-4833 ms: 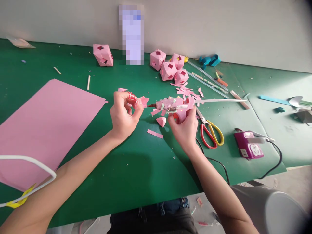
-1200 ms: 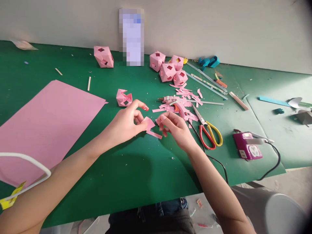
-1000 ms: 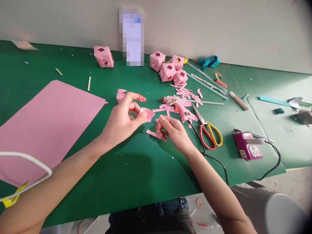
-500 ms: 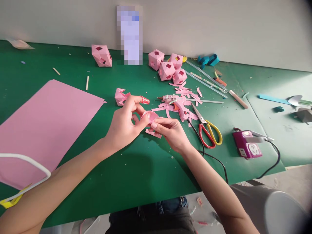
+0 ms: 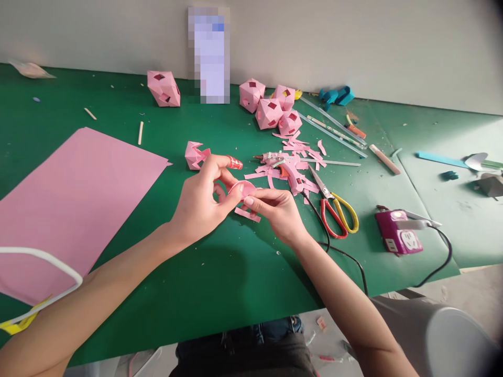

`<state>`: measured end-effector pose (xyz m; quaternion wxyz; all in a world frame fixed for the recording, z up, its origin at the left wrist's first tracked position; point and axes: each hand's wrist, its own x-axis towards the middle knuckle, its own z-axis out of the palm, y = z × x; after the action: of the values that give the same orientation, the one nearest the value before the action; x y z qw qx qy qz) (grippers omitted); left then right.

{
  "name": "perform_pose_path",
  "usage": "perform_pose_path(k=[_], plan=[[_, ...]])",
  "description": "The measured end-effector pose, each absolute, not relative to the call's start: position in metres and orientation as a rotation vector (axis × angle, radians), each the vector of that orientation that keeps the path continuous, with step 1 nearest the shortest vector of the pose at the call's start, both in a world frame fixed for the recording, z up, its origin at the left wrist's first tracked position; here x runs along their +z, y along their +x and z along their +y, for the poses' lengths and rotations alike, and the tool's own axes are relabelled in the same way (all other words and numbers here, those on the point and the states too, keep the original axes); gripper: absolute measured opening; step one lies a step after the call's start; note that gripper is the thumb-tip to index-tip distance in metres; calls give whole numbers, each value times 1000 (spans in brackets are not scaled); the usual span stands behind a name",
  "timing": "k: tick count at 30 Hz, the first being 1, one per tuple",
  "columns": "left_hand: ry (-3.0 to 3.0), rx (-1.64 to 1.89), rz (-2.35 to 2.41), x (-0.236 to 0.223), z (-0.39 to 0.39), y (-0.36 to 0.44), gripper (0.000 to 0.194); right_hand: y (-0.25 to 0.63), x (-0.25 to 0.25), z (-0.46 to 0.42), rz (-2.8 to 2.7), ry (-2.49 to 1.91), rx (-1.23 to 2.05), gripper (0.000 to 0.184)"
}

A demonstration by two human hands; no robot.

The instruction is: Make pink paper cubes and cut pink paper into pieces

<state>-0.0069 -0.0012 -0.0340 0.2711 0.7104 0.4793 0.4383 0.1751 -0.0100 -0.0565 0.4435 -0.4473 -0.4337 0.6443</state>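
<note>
My left hand and my right hand meet over the green table, both pinching a small folded pink paper piece between thumbs and fingers. My left forefinger wears a red patterned cover. A half-built pink paper shape lies just beyond my left hand. A pink strip lies under my hands. The glue gun, covered in pink scraps, rests on the table right of my hands.
A large pink sheet lies at left. Several finished pink paper cubes stand near the wall, one more further left. Scissors, a purple socket block with cable, glue sticks and scraps lie at right.
The glue gun and the half-built shape were set down on the table. My hands then picked up a small pink piece and came together on it.
</note>
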Motion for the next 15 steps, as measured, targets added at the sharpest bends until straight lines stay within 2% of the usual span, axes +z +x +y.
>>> perform_pose_path(k=[8,15], plan=[[1896,1256,1286,-33,-3,-4,27,175,-58,-13,-1061,-1036,1598,23],[1893,1290,1301,-32,-6,-2,27,172,-61,-14,-1059,-1072,1551,26]])
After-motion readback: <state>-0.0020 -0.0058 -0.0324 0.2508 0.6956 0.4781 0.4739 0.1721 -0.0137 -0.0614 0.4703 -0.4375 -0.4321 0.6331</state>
